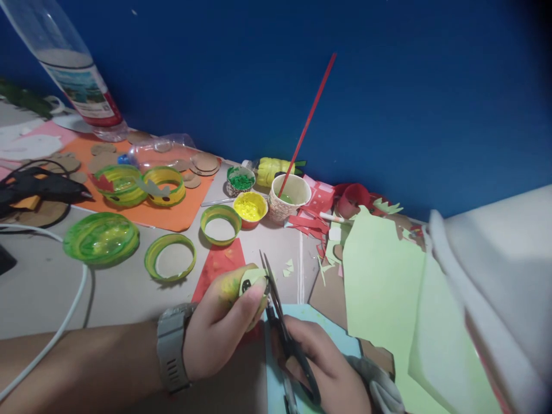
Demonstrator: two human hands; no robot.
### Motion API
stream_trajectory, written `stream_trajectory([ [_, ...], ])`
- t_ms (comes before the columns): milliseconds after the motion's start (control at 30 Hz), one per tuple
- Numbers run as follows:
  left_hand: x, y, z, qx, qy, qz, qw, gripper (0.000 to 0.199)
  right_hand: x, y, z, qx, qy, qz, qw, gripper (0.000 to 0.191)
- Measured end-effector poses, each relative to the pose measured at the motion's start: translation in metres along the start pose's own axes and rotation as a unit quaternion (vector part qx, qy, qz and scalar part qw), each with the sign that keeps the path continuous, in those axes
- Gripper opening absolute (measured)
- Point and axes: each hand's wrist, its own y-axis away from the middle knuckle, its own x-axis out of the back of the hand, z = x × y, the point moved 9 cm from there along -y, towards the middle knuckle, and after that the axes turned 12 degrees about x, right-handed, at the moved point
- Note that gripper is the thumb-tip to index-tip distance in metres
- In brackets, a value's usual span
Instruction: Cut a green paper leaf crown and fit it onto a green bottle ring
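Observation:
My left hand (pixel 218 328), with yellow and green paint on its skin, is closed around a small pale green piece with black eye-like marks (pixel 247 284), pinched between thumb and fingers. My right hand (pixel 325 365) grips black-handled scissors (pixel 284 333), blades pointing up and slightly apart. The blades are right beside the piece, and I cannot tell whether they touch it. Under my left hand lies a red paper sheet (pixel 218 267). Tiny pale green scraps (pixel 288 267) lie just beyond the scissors.
Painted rings (pixel 170 276) and a green painted bottle base (pixel 101 238) are on the left. Paint cups (pixel 250 208) and a paper cup (pixel 290 198) with a red stick stand ahead. Pale green sheets (pixel 379 276) lie right. A glue gun (pixel 38 187) and white cable (pixel 71 310) are at left.

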Motion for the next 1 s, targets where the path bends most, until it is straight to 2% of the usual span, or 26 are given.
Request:
stream_trajectory([
  [367, -0.001, 0.0011, -0.0048, 0.014, 0.012, 0.0, 1.0, 0.044, -0.0021, 0.0024, 0.006, -0.013, -0.016, -0.005, 1.0, 0.055],
  [600, -0.0008, -0.0003, -0.0047, 0.01, 0.023, -0.001, 1.0, 0.043, -0.0017, 0.0031, 0.0043, 0.003, 0.027, -0.011, 1.0, 0.052],
  [767, 0.0003, 0.0008, -0.0035, 0.002, 0.002, 0.005, 1.0, 0.043, 0.0014, 0.0026, 0.0011, 0.003, 0.028, 0.007, 1.0, 0.053],
  [1000, -0.0026, 0.0012, -0.006, 0.018, 0.014, -0.014, 1.0, 0.042, -0.0022, 0.0028, 0.0074, -0.006, 0.027, -0.017, 0.999, 0.056],
])
